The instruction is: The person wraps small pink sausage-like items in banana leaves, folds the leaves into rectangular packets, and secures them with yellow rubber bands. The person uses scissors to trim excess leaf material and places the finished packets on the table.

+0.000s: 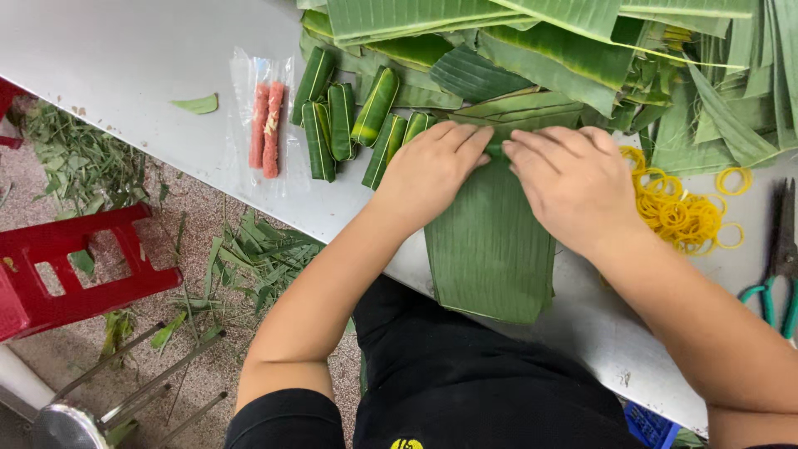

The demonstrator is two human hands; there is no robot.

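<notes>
Both hands (432, 170) (573, 183) press flat a ribbed, glossy green banana leaf (490, 249).

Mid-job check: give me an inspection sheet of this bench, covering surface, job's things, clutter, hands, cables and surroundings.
Surface: grey table, leaf scraps on it.
Job's things: banana leaf strip lying flat and overhanging the near edge; wrapped leaf rolls; two pink sausage sticks in clear plastic; leaf stack.
Clutter: yellow rubber bands; green-handled scissors.
Hands: left hand and right hand press the strip's far end, fingertips almost meeting.
Cables: nothing seen.
Surroundings: red stool; leaf trimmings on floor.
</notes>
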